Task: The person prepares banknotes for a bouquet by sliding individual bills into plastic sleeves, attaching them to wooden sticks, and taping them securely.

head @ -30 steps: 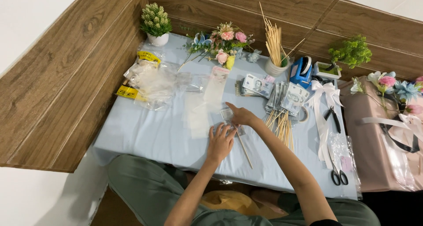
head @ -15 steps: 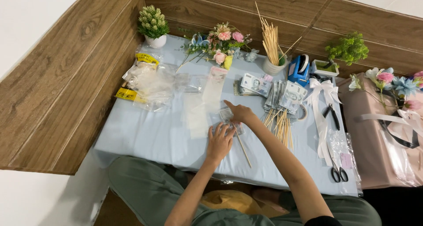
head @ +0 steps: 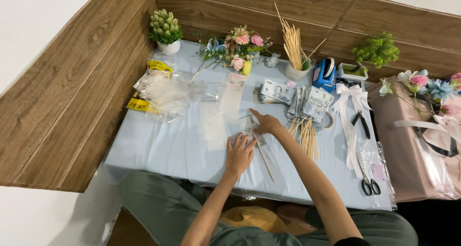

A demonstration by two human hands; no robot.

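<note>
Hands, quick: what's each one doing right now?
Left hand: open, flat, pressing the clear sleeve near the stick.
Right hand: fingers on the sleeve; whether it pinches cannot be told.

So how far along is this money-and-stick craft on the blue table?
Early. One wooden stick lies by a clear-sleeved banknote, which the left hand and right hand press flat. Still waiting: stacks of banknotes, loose sticks, the white ribbon and the artificial flowers.
</note>
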